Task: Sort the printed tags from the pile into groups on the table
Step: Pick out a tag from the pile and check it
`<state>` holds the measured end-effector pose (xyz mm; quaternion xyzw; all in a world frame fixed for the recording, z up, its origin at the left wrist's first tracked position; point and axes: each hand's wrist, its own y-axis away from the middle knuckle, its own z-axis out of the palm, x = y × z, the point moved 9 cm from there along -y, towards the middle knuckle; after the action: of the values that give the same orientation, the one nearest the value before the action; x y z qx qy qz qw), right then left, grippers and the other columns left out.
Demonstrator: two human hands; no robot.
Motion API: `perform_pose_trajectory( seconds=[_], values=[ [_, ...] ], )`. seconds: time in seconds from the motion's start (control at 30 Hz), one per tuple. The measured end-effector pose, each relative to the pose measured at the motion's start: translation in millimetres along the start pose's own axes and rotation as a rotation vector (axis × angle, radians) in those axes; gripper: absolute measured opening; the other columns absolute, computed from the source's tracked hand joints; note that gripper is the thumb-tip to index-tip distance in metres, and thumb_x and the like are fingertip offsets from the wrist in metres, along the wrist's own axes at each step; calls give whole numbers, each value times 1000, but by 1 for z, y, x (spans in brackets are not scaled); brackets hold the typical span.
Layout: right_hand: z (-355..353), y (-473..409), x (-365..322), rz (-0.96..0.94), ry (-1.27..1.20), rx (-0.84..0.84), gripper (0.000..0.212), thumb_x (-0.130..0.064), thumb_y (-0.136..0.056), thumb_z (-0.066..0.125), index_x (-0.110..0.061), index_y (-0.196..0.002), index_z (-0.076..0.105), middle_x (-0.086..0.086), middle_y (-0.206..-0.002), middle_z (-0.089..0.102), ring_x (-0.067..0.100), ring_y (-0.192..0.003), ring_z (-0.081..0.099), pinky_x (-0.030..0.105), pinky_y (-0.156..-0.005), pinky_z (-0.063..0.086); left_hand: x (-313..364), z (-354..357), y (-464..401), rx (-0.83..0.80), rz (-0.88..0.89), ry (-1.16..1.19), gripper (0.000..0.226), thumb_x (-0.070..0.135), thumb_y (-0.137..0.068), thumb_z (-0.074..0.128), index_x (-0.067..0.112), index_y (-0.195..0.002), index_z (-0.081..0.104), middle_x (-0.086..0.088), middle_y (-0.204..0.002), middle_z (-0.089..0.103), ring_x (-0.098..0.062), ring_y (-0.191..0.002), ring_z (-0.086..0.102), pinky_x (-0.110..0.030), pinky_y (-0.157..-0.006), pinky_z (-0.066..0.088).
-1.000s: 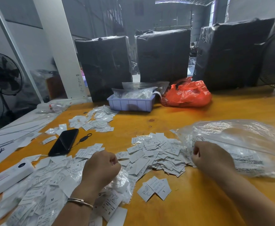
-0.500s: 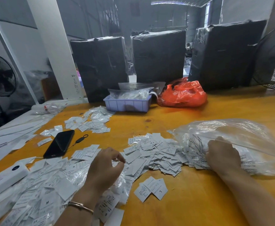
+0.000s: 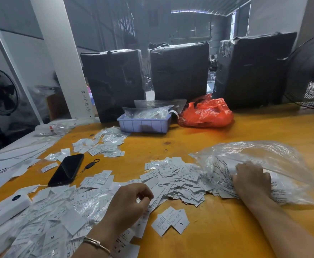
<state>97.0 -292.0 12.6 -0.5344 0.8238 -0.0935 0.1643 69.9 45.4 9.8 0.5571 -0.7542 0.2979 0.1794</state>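
Lower middle of the frame, the left hand [image 3: 129, 205] sits on the edge of the big tag pile [image 3: 174, 180], fingers curled with the thumb and forefinger close together. Can't tell if it's actually pinching a tag or not. Over at right, the right hand [image 3: 251, 180] is inside the mouth of the clear plastic bag [image 3: 260, 161], fingers bent down onto the tags in there, looks like it's grabbing a bunch. There's a little group of tags [image 3: 171, 221] off on its own at lower center, one marked L. Another heap [image 3: 46, 222] fills the lower left, and a smaller group [image 3: 104, 144] lies further up. A black phone [image 3: 66, 170] lies on the orange table [image 3: 217, 239], left of center.
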Motion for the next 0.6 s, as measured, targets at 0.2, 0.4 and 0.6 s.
perform_pose_trajectory(
  seconds=[0.2, 0.4, 0.6],
  values=[
    [-4, 1, 5, 1, -90, 99, 20, -23, -91, 56, -20, -84, 74, 1, -90, 65, 26, -91, 55, 34, -77, 38, 1, 3, 0, -20, 17, 5, 23, 10, -80, 62, 32, -76, 71, 21, -77, 68, 1, -82, 62, -25, -74, 55],
    [-15, 5, 11, 31, -295, 248, 16, -20, -86, 66, -5, -91, 71, 13, -92, 68, 32, -89, 56, 34, -70, 42, 1, 4, -1, -25, 14, 16, 26, 10, -79, 64, 34, -73, 69, 22, -74, 68, 2, -81, 62, -24, -73, 55],
    [-48, 23, 1, -70, -779, 463, 3, -3, -81, 71, -1, -79, 71, 14, -85, 67, 30, -79, 58, 34, -68, 43, -1, 5, -2, -26, 20, 16, 23, 12, -79, 64, 34, -74, 70, 26, -77, 67, 2, -82, 62, -26, -75, 55]
  ],
)
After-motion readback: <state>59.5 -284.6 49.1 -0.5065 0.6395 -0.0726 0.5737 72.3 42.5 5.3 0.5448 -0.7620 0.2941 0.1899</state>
